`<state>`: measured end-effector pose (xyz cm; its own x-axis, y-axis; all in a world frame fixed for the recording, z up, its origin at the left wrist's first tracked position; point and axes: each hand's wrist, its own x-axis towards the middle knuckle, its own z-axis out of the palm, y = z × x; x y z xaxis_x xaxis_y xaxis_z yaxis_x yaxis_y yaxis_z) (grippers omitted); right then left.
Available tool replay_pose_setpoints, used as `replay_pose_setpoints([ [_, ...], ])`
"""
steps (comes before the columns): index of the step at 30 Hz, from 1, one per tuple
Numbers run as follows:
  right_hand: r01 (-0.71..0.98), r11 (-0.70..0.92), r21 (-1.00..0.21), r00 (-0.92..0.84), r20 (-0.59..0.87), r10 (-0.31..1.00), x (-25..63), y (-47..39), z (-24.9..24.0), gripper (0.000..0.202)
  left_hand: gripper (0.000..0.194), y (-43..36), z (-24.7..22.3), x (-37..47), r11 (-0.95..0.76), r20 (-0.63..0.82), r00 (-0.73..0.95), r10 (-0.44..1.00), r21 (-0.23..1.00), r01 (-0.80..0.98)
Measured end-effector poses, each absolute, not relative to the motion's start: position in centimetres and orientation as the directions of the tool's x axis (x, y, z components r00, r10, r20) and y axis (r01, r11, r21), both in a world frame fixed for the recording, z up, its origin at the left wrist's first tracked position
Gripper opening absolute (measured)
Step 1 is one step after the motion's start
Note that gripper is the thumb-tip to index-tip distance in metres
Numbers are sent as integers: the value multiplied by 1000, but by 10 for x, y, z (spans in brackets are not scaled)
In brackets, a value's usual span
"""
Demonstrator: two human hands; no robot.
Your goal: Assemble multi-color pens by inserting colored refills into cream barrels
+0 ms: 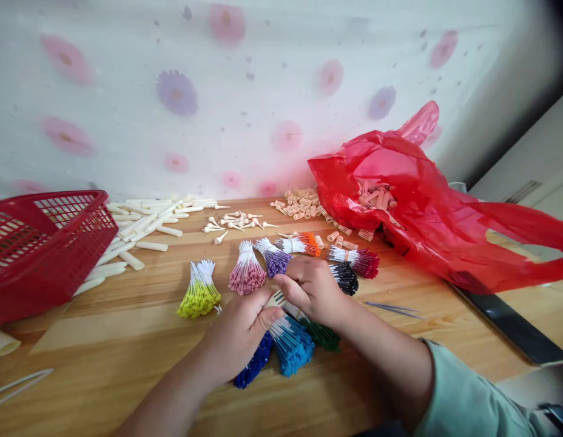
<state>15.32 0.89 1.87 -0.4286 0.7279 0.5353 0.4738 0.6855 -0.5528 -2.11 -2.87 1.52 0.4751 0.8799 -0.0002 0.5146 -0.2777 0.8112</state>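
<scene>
Slotted plastic piece (pixel 276 298) between both hands, above light blue bundle (pixel 296 349) on counter (pixel 127 352). Left hand (pixel 242 325): fingers pinching piece. Right hand (pixel 315 288): fingers curled against it; exact pinch hidden, cannot tell. Best: left steady, right pressing gently, straight; thin prongs may bend.

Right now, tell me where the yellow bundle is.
In the head view, the yellow bundle lies left of centre on the wooden table, left of the pink bundle and beyond the left hand.
</scene>
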Motion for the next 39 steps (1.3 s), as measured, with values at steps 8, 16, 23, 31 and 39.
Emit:
replay_pose_setpoints([
  [8, 550, 428, -717, -376, 245, 894, 157, 9, 18, 46, 23, -30, 11, -17, -434, 265, 370, 891, 253, 865],
  [16, 387, 500, -775, -355, 375, 856, 154, 8, 18, 50, 23, -33, 19, -17, -429, 202, 386, 900, 555, 712],
  [23, 247, 712, -658, -475, 558, 681, 159, -2, 26, 42, 39, -34, 24, -27, -52, -150, 581, 800, 947, 316],
  [31, 443, 640, -628, -505, 415, 757, 164, 14, 16, 41, 27, -26, 13, -19, -290, 11, 437, 900, 763, 578],
  [39, 517, 332, -789, -218, 253, 942, 146, 13, 8, 50, 25, -30, 11, -12, -448, 339, 364, 867, 212, 869],
])
